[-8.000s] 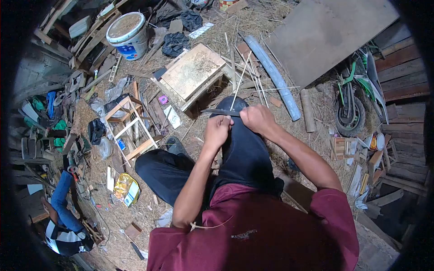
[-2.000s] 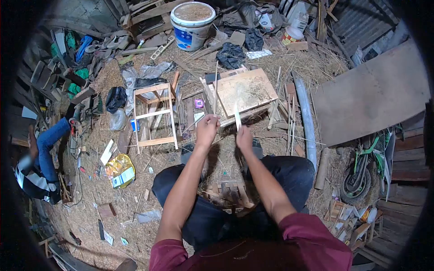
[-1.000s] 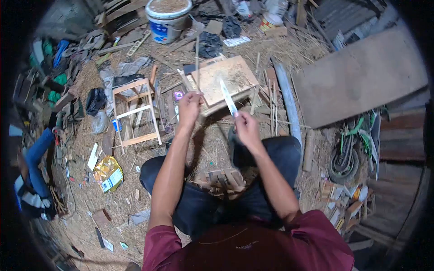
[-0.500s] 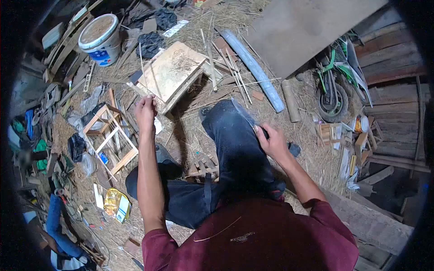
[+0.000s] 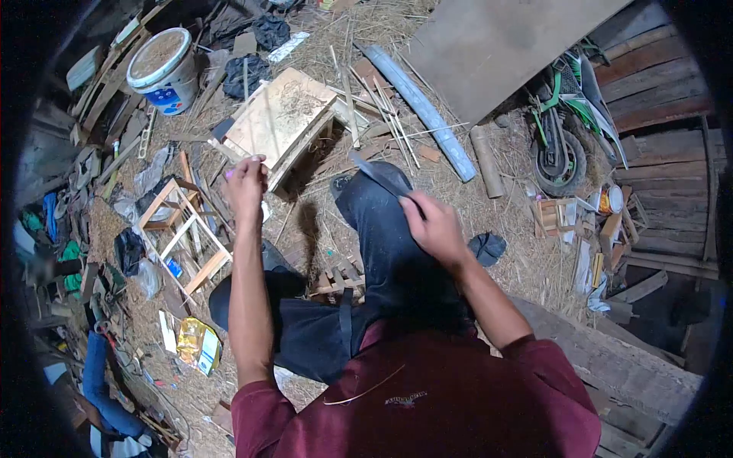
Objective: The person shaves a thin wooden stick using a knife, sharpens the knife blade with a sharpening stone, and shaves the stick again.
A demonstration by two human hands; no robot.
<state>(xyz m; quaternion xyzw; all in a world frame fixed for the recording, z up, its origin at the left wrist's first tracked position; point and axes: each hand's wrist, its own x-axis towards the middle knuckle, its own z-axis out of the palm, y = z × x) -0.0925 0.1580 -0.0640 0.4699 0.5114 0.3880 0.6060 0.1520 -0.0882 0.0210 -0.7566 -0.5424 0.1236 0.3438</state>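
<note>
My right hand (image 5: 437, 229) is closed around the handle of a knife (image 5: 376, 175), whose blade points up and left over my bent knee (image 5: 382, 210). My fingers hide most of the handle. My left hand (image 5: 246, 187) is raised in a pinch by the near left corner of a low wooden table (image 5: 279, 126). From its fingers a thin wooden stick (image 5: 245, 79) appears to rise, faint against the table and black bags. Wood shavings (image 5: 305, 98) lie on the tabletop.
Left of my left hand stands a small wooden frame (image 5: 187, 233). Several thin strips (image 5: 393, 118) and a grey plank (image 5: 420, 111) lie beyond my knee. A bucket (image 5: 162, 72) is at the upper left, a green motorbike (image 5: 561, 145) at the right. Straw covers the floor.
My right hand and the knife have moved left and slightly up, bringing the blade further across my knee. My left hand stays nearly in place, its fingers turned slightly.
</note>
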